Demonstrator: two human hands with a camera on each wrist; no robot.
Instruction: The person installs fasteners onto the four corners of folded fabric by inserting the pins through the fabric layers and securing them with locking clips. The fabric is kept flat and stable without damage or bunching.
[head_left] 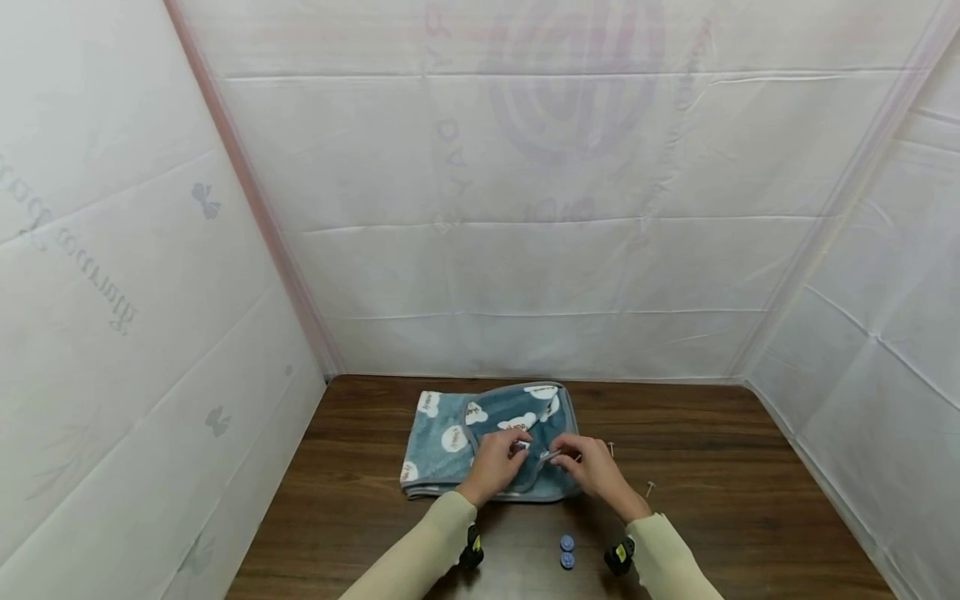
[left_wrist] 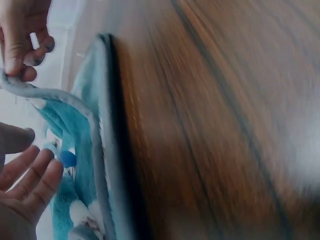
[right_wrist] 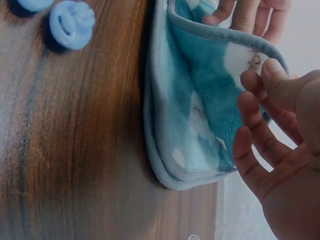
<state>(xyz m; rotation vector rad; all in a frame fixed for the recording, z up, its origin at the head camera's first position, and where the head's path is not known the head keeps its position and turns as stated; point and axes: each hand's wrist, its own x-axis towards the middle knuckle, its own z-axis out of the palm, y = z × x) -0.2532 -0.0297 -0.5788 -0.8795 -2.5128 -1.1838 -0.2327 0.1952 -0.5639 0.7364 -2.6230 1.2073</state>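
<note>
A folded teal fleece blanket with white patches and grey trim lies on the table, one corner flap folded over. My right hand pinches the flap's grey edge between thumb and fingers, lifting it in the right wrist view. Facing it, my left hand is over the blanket's middle. The left wrist view shows its fingers loosely bent, with a gap below the thumb. A small round blue piece sits against the fleece right by these fingertips.
Two round blue button-like pieces lie on the brown wooden table in front of the blanket, between the forearms. Two small pins with flat heads are to the right of the right hand. White fabric walls enclose the table's back and sides.
</note>
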